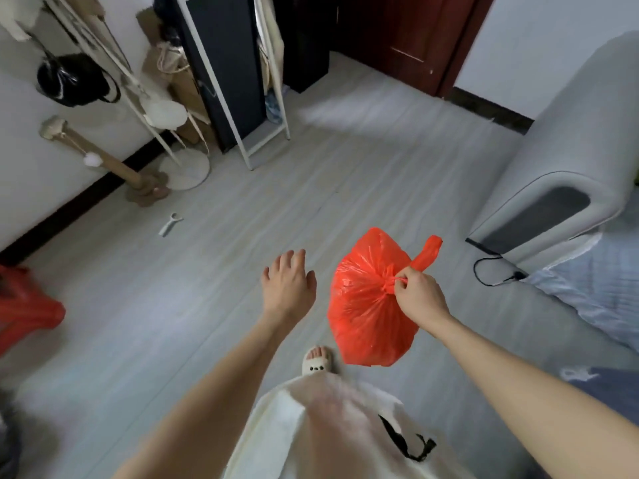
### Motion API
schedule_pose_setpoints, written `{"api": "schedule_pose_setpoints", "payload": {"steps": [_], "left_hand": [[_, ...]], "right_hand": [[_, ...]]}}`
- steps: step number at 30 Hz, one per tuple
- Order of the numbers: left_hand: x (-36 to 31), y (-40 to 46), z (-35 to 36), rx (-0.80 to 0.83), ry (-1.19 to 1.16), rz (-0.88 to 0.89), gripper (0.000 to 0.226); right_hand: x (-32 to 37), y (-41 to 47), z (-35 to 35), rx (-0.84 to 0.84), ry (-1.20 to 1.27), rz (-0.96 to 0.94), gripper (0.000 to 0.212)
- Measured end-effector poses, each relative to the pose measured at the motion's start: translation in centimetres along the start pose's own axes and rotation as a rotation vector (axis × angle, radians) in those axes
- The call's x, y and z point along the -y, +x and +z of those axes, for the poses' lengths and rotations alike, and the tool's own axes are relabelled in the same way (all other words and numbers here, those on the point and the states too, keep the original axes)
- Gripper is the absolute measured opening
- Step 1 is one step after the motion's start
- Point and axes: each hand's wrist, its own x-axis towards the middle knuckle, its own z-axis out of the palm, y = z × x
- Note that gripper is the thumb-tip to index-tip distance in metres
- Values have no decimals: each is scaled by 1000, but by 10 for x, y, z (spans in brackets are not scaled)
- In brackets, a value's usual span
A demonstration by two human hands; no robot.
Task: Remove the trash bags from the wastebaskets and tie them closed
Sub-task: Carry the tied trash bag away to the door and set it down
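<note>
Right hand (420, 296) gripping knotted bag (370, 305)

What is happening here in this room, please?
A person stands on a grey floor and holds a filled red trash bag in the air. The right hand pinches it at its gathered, knotted neck. The left hand is open, empty and apart from the bag. Another red bag lies at the far left edge. No wastebasket is clearly visible.

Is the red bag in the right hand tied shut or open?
Tied shut: the red bag is gathered into a knot at the right hand, handle tail sticking out.
</note>
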Motion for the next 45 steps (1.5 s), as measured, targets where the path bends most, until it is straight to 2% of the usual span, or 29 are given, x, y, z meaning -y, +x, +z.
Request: {"api": "schedule_pose_setpoints", "payload": {"steps": [9, 16, 22, 31, 37, 41, 45], "left_hand": [[-136, 270, -37, 67, 57, 232, 50], [-267, 458, -41, 146, 84, 260, 54], [-381, 609, -75, 127, 68, 351, 54], [-541, 845, -77, 194, 139, 537, 57], [-676, 960, -78, 195, 212, 716, 60], [-771, 1032, -45, 147, 268, 769, 65], [-853, 1109, 24, 100, 329, 780, 71]], "right_hand": [[13, 244, -108, -150, 179, 161, 21], [-17, 452, -189, -152, 249, 241, 21], [-45, 599, -276, -194, 265, 334, 19], [-111, 808, -377, -330, 378, 501, 22], [-171, 922, -445, -374, 449, 652, 24], [-224, 1003, -468, -355, 452, 677, 23], [-295, 1089, -446, -281, 423, 695, 19]]}}
